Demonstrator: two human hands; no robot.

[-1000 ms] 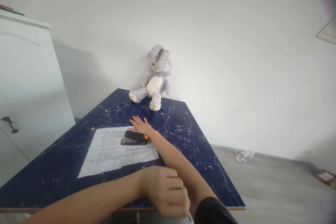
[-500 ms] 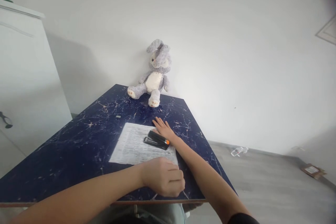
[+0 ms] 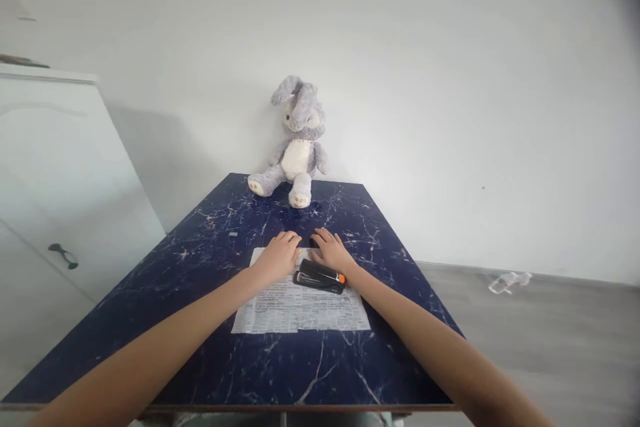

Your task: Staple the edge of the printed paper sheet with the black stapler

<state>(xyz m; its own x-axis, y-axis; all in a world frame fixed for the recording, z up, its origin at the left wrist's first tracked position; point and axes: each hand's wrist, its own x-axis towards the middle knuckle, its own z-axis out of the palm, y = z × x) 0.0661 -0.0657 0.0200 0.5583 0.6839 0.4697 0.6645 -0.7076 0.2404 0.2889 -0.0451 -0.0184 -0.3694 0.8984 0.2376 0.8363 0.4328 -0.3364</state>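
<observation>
Pressing both hands flat on printed sheet (image 3: 300,303).
Left hand (image 3: 279,257), right hand (image 3: 333,252): fingers spread, gripping nothing; stapler (image 3: 320,276) at six o'clock of them.

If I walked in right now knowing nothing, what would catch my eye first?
Probably the grey plush rabbit sitting against the white wall at the far edge of the dark blue marbled table. Next, the two bare arms reaching to the middle of the table: the left hand and right hand lie flat at the far end of a printed sheet of paper. A black stapler with an orange tip lies on the sheet just under the right hand.
</observation>
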